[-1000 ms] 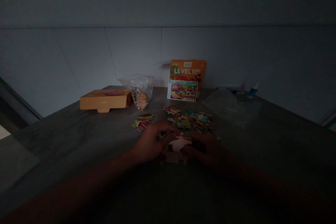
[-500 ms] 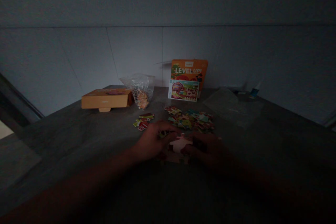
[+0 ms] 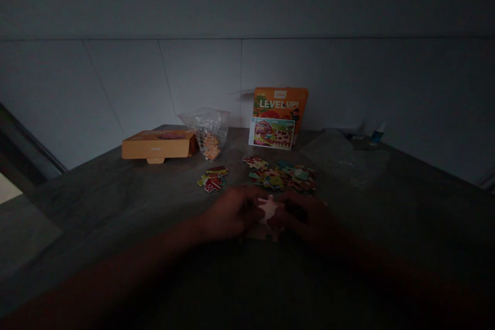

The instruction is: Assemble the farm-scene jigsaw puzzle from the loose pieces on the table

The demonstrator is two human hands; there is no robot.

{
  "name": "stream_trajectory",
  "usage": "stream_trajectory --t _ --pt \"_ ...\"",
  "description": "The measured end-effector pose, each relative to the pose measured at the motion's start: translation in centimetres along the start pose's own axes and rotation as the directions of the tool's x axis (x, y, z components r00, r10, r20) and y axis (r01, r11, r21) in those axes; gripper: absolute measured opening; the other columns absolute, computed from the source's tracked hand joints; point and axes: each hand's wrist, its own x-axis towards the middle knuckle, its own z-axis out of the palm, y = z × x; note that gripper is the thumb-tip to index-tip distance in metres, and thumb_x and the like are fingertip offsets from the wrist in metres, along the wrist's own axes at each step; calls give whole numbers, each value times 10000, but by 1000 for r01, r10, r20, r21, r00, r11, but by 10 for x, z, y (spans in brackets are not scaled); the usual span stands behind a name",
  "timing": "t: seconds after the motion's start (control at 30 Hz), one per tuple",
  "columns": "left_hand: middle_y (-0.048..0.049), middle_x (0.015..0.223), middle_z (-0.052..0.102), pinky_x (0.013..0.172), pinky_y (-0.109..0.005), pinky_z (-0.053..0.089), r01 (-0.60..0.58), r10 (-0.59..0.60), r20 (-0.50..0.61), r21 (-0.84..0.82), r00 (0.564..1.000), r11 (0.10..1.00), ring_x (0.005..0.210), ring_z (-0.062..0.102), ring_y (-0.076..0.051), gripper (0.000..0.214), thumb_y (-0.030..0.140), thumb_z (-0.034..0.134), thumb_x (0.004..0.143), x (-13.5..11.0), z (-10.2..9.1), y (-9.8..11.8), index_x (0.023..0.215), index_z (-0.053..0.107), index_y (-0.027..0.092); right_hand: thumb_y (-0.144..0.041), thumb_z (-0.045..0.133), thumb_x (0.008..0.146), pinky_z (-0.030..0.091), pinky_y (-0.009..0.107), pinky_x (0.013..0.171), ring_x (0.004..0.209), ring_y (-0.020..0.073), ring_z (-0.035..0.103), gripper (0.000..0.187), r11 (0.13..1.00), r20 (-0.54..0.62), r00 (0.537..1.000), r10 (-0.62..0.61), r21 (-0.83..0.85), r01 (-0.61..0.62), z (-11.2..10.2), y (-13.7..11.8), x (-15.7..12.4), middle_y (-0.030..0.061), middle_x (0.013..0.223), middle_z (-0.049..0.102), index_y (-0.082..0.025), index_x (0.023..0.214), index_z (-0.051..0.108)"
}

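Both hands come together over the near middle of the table, around a pale pink jigsaw puzzle piece. My left hand pinches its left side between thumb and fingers. From the other side my right hand grips the same piece, its fingers dark in shadow. Just below lie some joined puzzle pieces, partly hidden by the hands. Beyond the fingers spreads a heap of loose puzzle pieces. A smaller cluster of red and green puzzle pieces lies to its left.
At the back left sit an orange box and a clear plastic bag with orange pieces inside. A picture card leans on an upright orange "LEVEL UP!" box. On the right lie clear plastic wrap and a small bottle.
My left hand has shifted slightly right, closer to my right hand, covering more of the pink piece and the joined pieces. The view has moved a little.
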Motion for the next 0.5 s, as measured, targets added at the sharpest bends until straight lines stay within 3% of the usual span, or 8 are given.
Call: stream_trajectory --t 0.1,0.2,0.33,0.5 --pt "-54 1078 658 772 -279 490 -13 12 -15 -17 1000 1000 919 622 -175 332 143 496 882 -1 -2 4 1206 559 179 -380 514 920 510 311 698 853 197 663 324 999 -95 995 -24 28 27 -1 2 -1 63 1014 705 -211 1184 596" --pt "-45 1019 662 772 -287 489 -5 4 -25 -26 1000 1000 900 622 -176 380 141 512 875 -2 -2 4 1252 521 189 -320 488 924 525 319 732 924 207 666 312 996 -169 982 -89 -2 90 -2 4 -1 74 1088 698 -207 1185 616" --pt "-17 910 650 714 -277 496 52 -58 -44 -124 997 991 812 627 -165 431 162 585 839 1 1 -4 1261 512 207 -265 477 910 524 298 688 821 188 686 278 991 -164 977 -134 -37 129 -4 4 -1 48 991 732 -210 1084 688" --pt "-1 827 638 714 -283 496 31 -89 -184 -296 979 955 748 627 -147 419 181 640 808 7 3 -10 1211 527 177 -321 522 897 478 259 571 670 163 656 219 995 -118 990 -80 -68 72 -4 3 0 27 794 723 -198 877 701"
